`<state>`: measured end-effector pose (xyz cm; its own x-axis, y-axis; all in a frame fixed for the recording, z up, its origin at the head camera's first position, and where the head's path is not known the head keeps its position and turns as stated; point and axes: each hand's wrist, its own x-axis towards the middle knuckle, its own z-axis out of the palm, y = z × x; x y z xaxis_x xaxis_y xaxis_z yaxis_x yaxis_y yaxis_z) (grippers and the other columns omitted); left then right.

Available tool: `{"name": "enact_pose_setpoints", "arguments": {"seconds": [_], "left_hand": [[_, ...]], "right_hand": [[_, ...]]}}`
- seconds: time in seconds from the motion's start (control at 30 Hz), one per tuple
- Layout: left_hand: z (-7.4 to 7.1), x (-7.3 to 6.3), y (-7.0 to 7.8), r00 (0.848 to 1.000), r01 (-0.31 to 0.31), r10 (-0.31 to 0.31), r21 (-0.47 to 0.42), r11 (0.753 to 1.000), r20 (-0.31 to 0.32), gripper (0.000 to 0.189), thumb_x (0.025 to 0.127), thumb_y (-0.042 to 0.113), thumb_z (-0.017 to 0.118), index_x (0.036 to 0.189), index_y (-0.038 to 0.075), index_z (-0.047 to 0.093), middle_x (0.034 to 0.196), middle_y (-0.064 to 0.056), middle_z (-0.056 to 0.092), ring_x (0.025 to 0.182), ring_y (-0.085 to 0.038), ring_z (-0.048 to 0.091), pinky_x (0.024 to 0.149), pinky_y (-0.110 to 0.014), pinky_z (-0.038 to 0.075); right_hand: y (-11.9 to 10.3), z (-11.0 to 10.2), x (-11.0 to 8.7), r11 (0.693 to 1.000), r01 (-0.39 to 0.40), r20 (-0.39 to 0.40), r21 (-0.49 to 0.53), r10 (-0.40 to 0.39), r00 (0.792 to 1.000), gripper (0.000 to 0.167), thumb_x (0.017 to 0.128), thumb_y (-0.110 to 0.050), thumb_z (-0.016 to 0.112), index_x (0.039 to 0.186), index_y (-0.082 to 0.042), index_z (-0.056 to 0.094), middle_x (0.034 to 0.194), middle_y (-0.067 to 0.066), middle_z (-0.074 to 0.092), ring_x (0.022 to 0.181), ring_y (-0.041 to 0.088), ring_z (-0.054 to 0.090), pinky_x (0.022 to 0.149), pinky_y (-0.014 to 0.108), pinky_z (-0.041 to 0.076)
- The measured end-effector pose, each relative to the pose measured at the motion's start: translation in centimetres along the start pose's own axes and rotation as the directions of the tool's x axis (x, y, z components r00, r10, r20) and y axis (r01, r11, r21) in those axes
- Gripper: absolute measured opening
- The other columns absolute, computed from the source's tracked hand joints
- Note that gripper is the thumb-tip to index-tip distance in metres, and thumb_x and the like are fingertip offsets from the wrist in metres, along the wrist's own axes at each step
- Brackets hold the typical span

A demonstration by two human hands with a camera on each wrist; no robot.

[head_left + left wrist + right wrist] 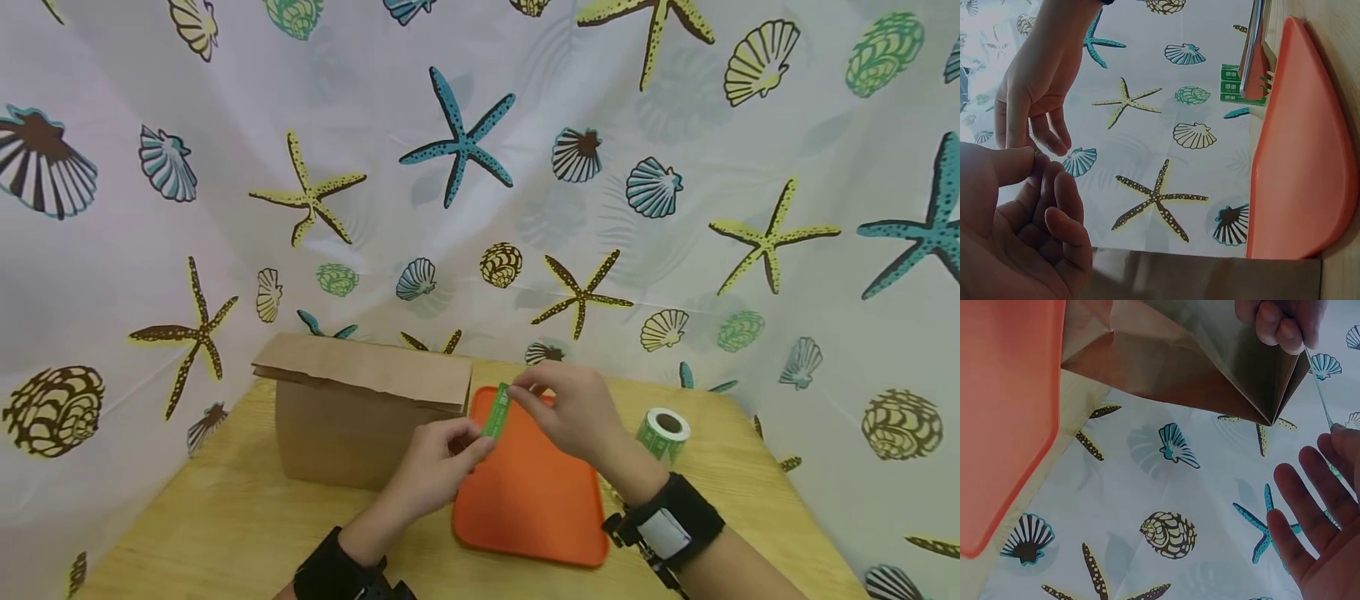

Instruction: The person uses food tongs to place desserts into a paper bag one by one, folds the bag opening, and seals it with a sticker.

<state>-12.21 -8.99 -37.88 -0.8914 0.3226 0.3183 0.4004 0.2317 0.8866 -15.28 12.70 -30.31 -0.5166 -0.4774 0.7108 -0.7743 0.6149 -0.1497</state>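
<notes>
A narrow green sticker [496, 414] with pale print is stretched between the two hands above the tray. My left hand [442, 462] pinches its lower end between thumb and forefinger. The upper end is pinched by the thumb and forefinger of my right hand [570, 410]. Seen from the right wrist, the sticker [1317, 387] appears edge-on as a thin line, and the other right fingers spread loosely. Below the hands lies an orange tray [528, 500]. A brown paper bag [345, 433], its top folded over, stands beside the left hand.
Right of the tray stands a roll of green stickers [666, 432]. A shiny metal utensil [1252, 50], partly cut off, is near the roll in the left wrist view. Behind the wooden table [225, 517] hangs a curtain [510, 167] printed with shells and starfish.
</notes>
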Motion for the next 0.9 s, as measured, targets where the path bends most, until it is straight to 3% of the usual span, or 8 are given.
{"name": "enact_pose_setpoints", "arguments": {"seconds": [0.47,0.67,0.9], "left_hand": [[-4.0,-1.9,-1.4,0.986,0.042,-0.049,-0.046,0.998,-0.161,0.022,0.105,0.023,0.063,0.094,0.004,0.068,0.084,-0.013,0.067,0.070,-0.016,0.059,0.061,-0.022,0.048],[-5.9,-2.9,-2.4,0.962,0.031,-0.050,-0.078,0.996,-0.267,0.020,0.106,0.018,0.062,0.095,0.002,0.068,0.084,-0.015,0.069,0.074,-0.021,0.064,0.067,-0.029,0.056],[-7.5,-4.4,-3.2,0.924,0.025,-0.077,-0.142,0.990,-0.375,0.022,0.106,0.016,0.061,0.093,-0.001,0.065,0.080,-0.012,0.065,0.072,-0.015,0.063,0.070,-0.029,0.056]], "right_hand": [[-2.4,3.9,3.5,1.000,0.011,0.001,-0.009,-0.011,1.000,0.007,0.091,-0.024,0.083,0.089,-0.018,0.080,0.086,-0.005,0.075,0.084,0.017,0.068,0.077,0.037,0.057],[-3.9,5.9,5.7,0.998,0.046,0.016,0.048,-0.047,0.999,0.008,0.093,-0.025,0.080,0.089,-0.018,0.079,0.087,-0.005,0.073,0.083,0.017,0.063,0.075,0.034,0.053],[-5.4,8.3,7.9,0.995,0.085,0.066,0.050,-0.088,0.994,0.008,0.093,-0.024,0.080,0.093,-0.016,0.082,0.097,-0.002,0.077,0.089,0.017,0.070,0.079,0.034,0.058]]}}
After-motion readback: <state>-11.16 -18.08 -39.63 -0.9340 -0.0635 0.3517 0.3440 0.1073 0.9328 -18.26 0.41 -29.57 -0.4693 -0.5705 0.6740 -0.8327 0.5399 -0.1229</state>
